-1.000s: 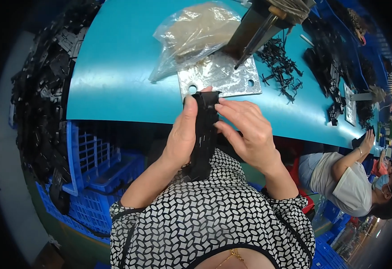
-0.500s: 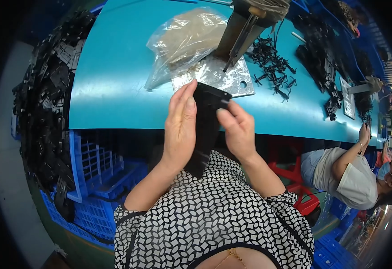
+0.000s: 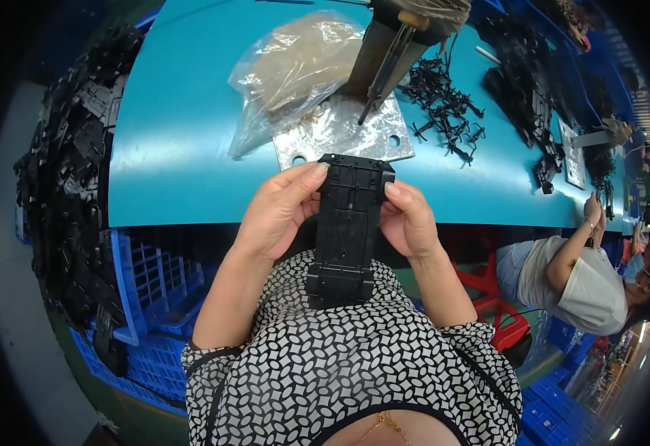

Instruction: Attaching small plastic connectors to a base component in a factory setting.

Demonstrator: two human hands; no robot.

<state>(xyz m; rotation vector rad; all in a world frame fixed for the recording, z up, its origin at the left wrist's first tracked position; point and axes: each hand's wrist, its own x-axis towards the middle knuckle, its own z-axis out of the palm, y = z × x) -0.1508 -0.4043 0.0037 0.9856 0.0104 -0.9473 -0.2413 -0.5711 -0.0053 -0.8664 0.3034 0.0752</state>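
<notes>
Between my hands is a long black plastic chassis plate (image 3: pixel 346 232), its ribbed, bossed face turned up toward me. My left hand (image 3: pixel 280 207) grips its far left edge, thumb on top. On the far right edge my right hand (image 3: pixel 410 217) pinches it the same way, fingers curled underneath and partly hidden. The plate's near end reaches my patterned shirt. Just beyond its far end lies a metal base plate (image 3: pixel 317 137) with round holes, and over that stands a press-like tool (image 3: pixel 392 56) with a thin rod pointing down.
A clear plastic bag (image 3: pixel 295 67) of tan small parts lies beside the metal plate. Several black branched plastic pieces (image 3: pixel 448 111) are scattered to the right. Black parts (image 3: pixel 79 186) pile up on the left above blue crates (image 3: pixel 154 275). A co-worker (image 3: pixel 585 286) sits at the right.
The chassis plate has turned from edge-on and slanted to flat-facing and nearly straight. My left hand has gone from lying flat along its side to gripping its far left edge.
</notes>
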